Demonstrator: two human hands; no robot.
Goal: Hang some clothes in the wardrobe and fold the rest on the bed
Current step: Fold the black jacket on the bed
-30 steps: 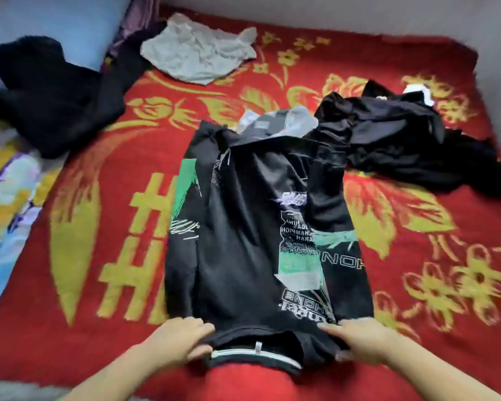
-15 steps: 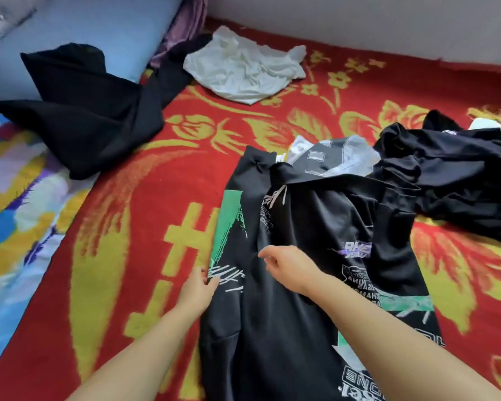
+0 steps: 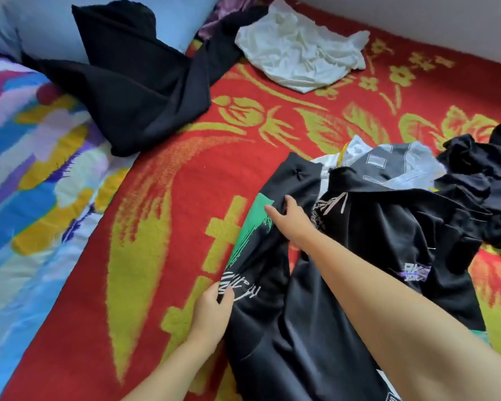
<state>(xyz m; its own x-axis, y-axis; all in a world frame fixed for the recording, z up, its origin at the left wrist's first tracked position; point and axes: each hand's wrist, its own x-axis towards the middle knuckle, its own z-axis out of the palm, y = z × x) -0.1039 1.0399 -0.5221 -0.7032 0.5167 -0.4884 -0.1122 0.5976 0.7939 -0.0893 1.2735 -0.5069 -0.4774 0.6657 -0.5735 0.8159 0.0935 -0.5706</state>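
A black printed shirt with green and white graphics lies spread on the red and yellow blanket. My left hand pinches the left sleeve's edge near the white scribble print. My right hand reaches across the shirt and grips the same sleeve higher up, beside the green patch. The sleeve is lifted and bunched between both hands.
A black garment is heaped at the upper left over a blue pillow. A crumpled white garment lies at the top. Another black pile sits at the right. A colourful quilt covers the left edge.
Both hands left the shirt's collar end and moved up to the left sleeve. My right hand slid further up it, and the sleeve is now gathered and raised.
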